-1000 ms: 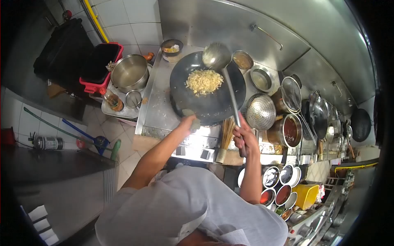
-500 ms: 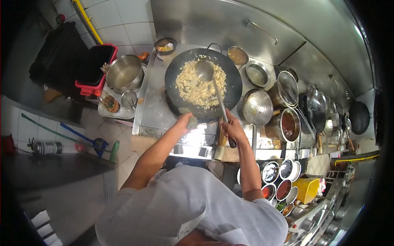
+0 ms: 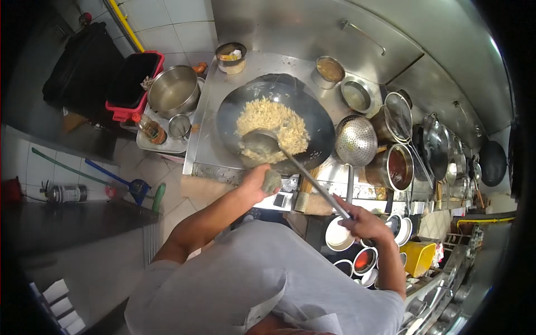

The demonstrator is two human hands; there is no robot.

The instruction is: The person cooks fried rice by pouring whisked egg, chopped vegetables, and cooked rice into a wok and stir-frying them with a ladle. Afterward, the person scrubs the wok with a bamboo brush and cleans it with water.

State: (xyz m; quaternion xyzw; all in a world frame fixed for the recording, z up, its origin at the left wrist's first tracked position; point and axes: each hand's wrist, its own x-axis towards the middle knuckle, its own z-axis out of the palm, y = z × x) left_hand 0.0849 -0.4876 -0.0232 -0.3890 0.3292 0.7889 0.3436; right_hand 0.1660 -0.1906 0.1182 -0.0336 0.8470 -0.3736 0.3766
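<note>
A large dark wok (image 3: 318,120) tilts toward me on the steel stove. In it lies a heap of pale yellow fried rice (image 3: 271,114). My left hand (image 3: 255,183) is closed on a folded grey-green cloth (image 3: 272,182) at the wok's near rim; whether the rim itself is gripped is hidden. My right hand (image 3: 365,223) is wrapped around the end of a long-handled ladle (image 3: 312,181), out to the right of the wok. The ladle's bowl rests among the rice at the near side of the wok, partly covering it.
On the right stand a perforated strainer (image 3: 356,139), a pot of red sauce (image 3: 397,167) and a wire skimmer (image 3: 397,117). Small bowls (image 3: 329,70) sit behind the wok. A steel pot (image 3: 173,92) and a bottle (image 3: 149,129) are left. White seasoning tubs (image 3: 339,234) lie below my right hand.
The wok has tipped toward me, and my left hand with the cloth has moved slightly nearer. My right hand has drawn back and right, bringing the ladle's bowl to the near side of the rice.
</note>
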